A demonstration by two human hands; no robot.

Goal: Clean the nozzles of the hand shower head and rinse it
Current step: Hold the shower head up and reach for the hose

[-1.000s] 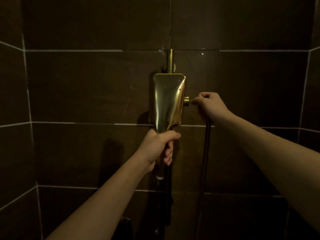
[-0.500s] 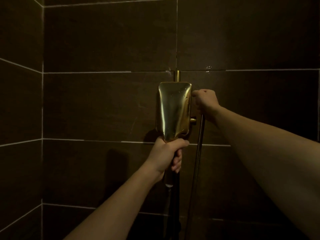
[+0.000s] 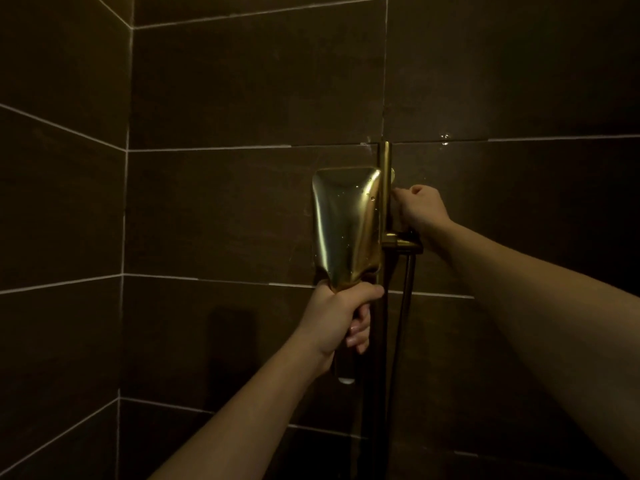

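My left hand (image 3: 341,311) grips the shower head (image 3: 346,230) handle; my right hand (image 3: 420,209) is curled on the rail (image 3: 384,202) beside it, so I judge I'm unmounting it, nozzles next

Dark brown tiled shower wall (image 3: 221,209) carrying a vertical brass slide rail (image 3: 383,202).

I see large brown tiles with pale grout lines meeting at a corner on the left; a few water droplets (image 3: 445,138) glint on the wall up and right of the rail's top. The rail runs straight down the wall, with a brass bracket (image 3: 403,241) clamped partway along it and a dark flexible hose (image 3: 403,306) hanging just beside the rail below that bracket. The lower stretch of rail fades into shadow, so I cannot make out its bottom fixing.
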